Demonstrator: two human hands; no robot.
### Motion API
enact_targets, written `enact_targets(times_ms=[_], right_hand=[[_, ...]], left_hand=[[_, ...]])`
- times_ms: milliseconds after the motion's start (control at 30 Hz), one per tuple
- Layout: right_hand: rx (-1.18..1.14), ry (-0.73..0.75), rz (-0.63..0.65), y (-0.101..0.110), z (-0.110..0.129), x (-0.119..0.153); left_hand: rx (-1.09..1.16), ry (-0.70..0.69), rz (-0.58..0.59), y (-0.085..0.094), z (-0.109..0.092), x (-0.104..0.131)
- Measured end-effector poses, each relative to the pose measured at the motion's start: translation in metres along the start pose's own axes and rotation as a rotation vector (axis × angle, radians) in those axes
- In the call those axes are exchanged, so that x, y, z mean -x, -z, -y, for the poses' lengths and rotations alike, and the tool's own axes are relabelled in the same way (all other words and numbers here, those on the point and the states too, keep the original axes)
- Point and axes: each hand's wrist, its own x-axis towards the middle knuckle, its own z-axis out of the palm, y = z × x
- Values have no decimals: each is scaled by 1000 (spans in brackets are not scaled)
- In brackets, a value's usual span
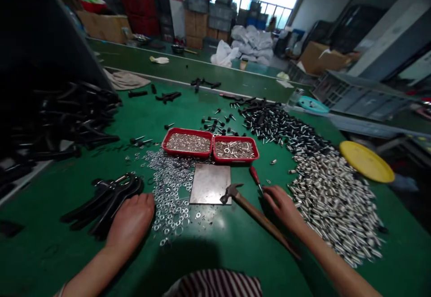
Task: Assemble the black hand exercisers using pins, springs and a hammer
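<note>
Red-handled screwdriver (254, 173) lies, shaft nearest the right hand (282, 202).

The screwdriver handle (254, 174) is showing red, the claw hammer's shaft (259, 217) brown, the tabletop (249, 252) green; the cloth (215, 283) is showing maroon-and-white stripes.

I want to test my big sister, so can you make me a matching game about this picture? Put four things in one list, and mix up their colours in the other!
Things:
1. Hammer
2. Round tray
3. Screwdriver
4. Metal plate

What matches:
A. Red-handled, close to the right hand
B. Grey and four-sided
C. Brown-handled
D. Yellow

Right pairs: 1-C, 2-D, 3-A, 4-B
</note>
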Motion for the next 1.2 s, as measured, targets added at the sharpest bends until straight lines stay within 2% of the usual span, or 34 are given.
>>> enact_targets(times_ms=[100,200,300,400,533,600,667,767,867,933,1033,1200], right_hand=[[-21,-103,-162,25,-46,-31],[-79,-124,-192,39,-79,-77],[-180,-149,-161,42,-90,-114],[-323,-227,-153,40,-87,-119],[-582,-307,-118,29,-59,-90],[-764,-327,-66,19,-33,-77],[-1056,-376,0,7,-3,-70],[-1430,-459,109,-13,43,-69],[-1474,-449,163,-34,82,-72],[-1466,-406,148,-46,103,-70],[-1499,-339,174,-57,127,-63],[-1513,-314,292,-67,142,-57]], left_hand=[[31,-39,42,-2,7,-5],[67,-29,100,2,10,-10],[181,1,141,4,12,-15],[299,41,133,2,20,-16],[540,81,-14,3,35,-20],[750,129,-61,12,30,-28],[994,161,-32,28,11,-38],[1421,78,41,51,-35,-53],[1783,43,86,62,-78,-66],[1952,67,108,61,-94,-70],[2125,145,93,53,-104,-70],[2142,200,84,45,-105,-63]])
